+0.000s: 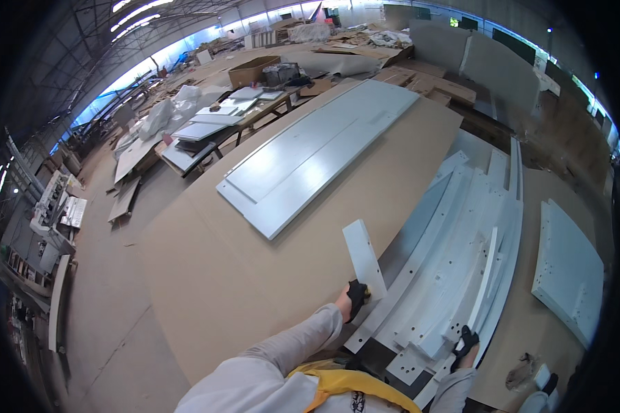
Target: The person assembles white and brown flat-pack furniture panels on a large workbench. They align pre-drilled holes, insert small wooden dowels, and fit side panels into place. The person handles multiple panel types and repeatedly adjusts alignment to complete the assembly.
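Observation:
My left hand (pixel 355 301), in a black glove, is closed on the lower end of a short white board (pixel 363 251) with small holes. That board is raised at an angle beside a stack of long white panels (pixel 437 258). Further right, my right hand (pixel 467 342), also gloved, is closed around the near end of a narrow white strip (pixel 488 279) lying along the stack. The glove hides part of its grip. Ahead of my left hand, a large white panel (pixel 324 158) lies flat on a brown cardboard sheet (pixel 234 275).
A drilled white panel (pixel 566 268) rests on cardboard at the right. Another person's gloved hand (pixel 550 385) shows at the lower right. Beyond the cardboard, a low table bears several boards (pixel 210 122) and an open carton (pixel 251 71). Machinery (pixel 52 220) stands far left.

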Action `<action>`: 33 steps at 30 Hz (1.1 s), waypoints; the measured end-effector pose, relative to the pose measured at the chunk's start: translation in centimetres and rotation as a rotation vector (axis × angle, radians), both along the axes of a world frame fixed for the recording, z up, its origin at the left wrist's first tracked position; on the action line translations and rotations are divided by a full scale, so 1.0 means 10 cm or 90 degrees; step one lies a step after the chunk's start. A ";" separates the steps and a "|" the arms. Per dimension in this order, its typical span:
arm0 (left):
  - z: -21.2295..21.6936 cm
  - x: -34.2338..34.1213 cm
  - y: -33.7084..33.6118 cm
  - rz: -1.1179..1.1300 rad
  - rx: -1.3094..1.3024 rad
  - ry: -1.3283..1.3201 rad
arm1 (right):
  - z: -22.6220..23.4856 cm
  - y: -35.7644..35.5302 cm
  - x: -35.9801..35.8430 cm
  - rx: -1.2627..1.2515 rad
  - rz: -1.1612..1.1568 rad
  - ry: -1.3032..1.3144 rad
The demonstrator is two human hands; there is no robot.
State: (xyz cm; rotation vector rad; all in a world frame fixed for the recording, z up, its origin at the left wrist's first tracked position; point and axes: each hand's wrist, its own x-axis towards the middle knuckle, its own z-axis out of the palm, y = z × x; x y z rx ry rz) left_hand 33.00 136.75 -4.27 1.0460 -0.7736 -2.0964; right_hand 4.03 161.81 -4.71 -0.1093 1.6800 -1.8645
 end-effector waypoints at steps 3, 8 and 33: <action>0.20 -0.10 0.22 -0.085 -0.022 -0.089 | -0.11 0.01 0.25 -0.086 0.004 0.064; 0.40 -0.09 0.58 -0.217 -0.153 -0.167 | 0.59 -0.31 1.03 -0.093 0.111 0.190; 0.51 1.43 1.43 -0.281 -0.047 0.025 | 0.54 -0.08 2.35 -0.006 0.572 0.719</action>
